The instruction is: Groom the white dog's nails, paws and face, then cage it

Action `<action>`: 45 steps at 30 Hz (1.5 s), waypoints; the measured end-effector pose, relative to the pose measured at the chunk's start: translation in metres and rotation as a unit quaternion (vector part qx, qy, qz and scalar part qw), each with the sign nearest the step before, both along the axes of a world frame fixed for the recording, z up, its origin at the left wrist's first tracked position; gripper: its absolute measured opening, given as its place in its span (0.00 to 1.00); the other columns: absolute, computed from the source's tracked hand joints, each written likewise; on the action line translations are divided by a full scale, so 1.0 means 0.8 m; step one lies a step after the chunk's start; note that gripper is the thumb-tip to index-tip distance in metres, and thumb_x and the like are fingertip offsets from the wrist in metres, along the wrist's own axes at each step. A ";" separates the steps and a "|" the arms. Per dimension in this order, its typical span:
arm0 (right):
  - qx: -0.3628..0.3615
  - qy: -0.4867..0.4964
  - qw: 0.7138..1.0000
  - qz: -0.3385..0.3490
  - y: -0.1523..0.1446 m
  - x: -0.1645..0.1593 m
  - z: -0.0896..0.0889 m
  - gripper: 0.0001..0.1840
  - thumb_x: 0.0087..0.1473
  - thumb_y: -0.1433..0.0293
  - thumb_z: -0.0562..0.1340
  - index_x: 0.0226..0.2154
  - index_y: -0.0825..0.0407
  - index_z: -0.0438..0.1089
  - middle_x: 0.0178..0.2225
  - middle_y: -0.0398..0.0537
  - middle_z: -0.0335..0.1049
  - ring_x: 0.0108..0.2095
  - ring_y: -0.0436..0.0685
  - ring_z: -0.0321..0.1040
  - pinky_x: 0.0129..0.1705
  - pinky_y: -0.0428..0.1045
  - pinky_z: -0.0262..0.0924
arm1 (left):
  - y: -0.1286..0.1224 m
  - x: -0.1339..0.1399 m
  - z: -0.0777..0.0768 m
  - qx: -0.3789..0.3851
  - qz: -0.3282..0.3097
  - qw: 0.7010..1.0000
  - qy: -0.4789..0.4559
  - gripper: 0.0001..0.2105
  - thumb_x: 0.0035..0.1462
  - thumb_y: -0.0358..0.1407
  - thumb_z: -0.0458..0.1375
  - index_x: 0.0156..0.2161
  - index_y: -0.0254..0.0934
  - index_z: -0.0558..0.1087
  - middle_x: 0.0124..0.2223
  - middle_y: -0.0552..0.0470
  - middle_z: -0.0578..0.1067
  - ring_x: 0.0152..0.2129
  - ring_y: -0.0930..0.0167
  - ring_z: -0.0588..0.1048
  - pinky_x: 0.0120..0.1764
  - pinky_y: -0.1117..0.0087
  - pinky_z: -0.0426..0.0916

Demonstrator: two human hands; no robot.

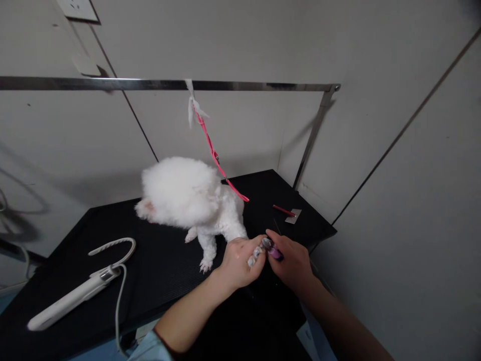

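A fluffy white dog (184, 193) is on the black grooming table (158, 278), its body toward the back and one front paw resting on the tabletop. My left hand (236, 258) is closed around another of its legs, with the paw (255, 255) sticking out between thumb and fingers. Wrapped in my right hand (295, 263) is a nail clipper (276, 252) with a purple handle. Its metal head meets the toes of the held paw. Whether a nail lies between the blades is too small to tell.
A pink leash (210, 143) hangs from a metal bar (244, 86) above the table. Toward the back right lies a slicker brush (293, 216) with a red handle. A white corded appliance (75, 299) with a hooked end rests at the left. Walls stand behind and to the right.
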State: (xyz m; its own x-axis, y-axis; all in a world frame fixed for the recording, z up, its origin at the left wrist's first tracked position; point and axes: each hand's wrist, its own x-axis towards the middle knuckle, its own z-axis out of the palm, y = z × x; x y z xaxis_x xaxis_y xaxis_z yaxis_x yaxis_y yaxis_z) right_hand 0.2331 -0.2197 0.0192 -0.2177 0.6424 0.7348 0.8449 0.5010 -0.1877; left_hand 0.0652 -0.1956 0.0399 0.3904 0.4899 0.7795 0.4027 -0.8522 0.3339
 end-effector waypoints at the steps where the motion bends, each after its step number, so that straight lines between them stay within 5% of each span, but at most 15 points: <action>1: 0.001 -0.001 1.000 -0.001 0.000 0.000 0.000 0.22 0.52 0.74 0.57 0.51 0.53 0.65 0.27 0.45 0.71 0.26 0.52 0.68 0.29 0.47 0.61 | 0.000 0.000 0.000 0.002 -0.002 1.000 -0.001 0.11 0.59 0.32 0.51 0.44 0.34 0.72 0.25 0.52 0.77 0.18 0.72 0.74 0.25 0.73 0.71; 5: 0.030 -0.010 0.999 -0.008 0.000 0.000 0.002 0.23 0.52 0.73 0.57 0.52 0.55 0.65 0.33 0.50 0.72 0.32 0.56 0.69 0.35 0.51 0.63 | 0.000 0.001 0.001 0.008 -0.005 1.000 -0.005 0.11 0.59 0.32 0.50 0.44 0.33 0.72 0.26 0.52 0.77 0.18 0.72 0.75 0.25 0.73 0.70; 9: 0.019 0.004 1.000 0.002 -0.001 0.003 0.004 0.22 0.54 0.75 0.58 0.52 0.54 0.64 0.27 0.44 0.70 0.26 0.51 0.66 0.29 0.47 0.61 | 0.001 0.000 0.003 -0.017 -0.006 1.000 0.021 0.10 0.59 0.31 0.49 0.42 0.33 0.72 0.25 0.52 0.77 0.18 0.72 0.75 0.25 0.73 0.71; 15: 0.144 -0.012 0.989 0.005 -0.006 0.003 0.012 0.24 0.53 0.75 0.60 0.53 0.54 0.64 0.33 0.50 0.68 0.33 0.57 0.66 0.37 0.53 0.61 | 0.000 0.000 0.006 -0.035 -0.006 0.997 0.066 0.14 0.60 0.34 0.49 0.46 0.31 0.71 0.30 0.48 0.80 0.22 0.68 0.78 0.27 0.68 0.73; 31: 0.096 0.022 0.995 -0.021 -0.004 0.008 0.005 0.22 0.54 0.77 0.59 0.52 0.53 0.66 0.23 0.40 0.68 0.21 0.48 0.63 0.27 0.44 0.57 | 0.000 0.006 0.007 -0.118 0.000 0.986 0.119 0.14 0.62 0.36 0.47 0.45 0.33 0.72 0.31 0.46 0.80 0.26 0.65 0.79 0.31 0.66 0.74; 36: 0.143 -0.035 0.989 -0.009 -0.014 0.011 0.015 0.21 0.55 0.74 0.58 0.52 0.54 0.66 0.31 0.48 0.70 0.31 0.54 0.66 0.36 0.50 0.60 | 0.002 0.008 0.018 -0.179 -0.023 0.969 0.168 0.13 0.57 0.33 0.49 0.44 0.33 0.72 0.33 0.46 0.79 0.29 0.64 0.79 0.34 0.65 0.74; 45: 0.096 -0.104 0.990 -0.009 -0.018 0.018 0.022 0.20 0.56 0.75 0.57 0.52 0.57 0.66 0.32 0.49 0.70 0.33 0.56 0.63 0.37 0.52 0.57 | 0.002 0.016 0.028 -0.206 -0.015 0.950 0.236 0.13 0.58 0.32 0.48 0.45 0.31 0.71 0.34 0.44 0.78 0.29 0.61 0.78 0.34 0.61 0.73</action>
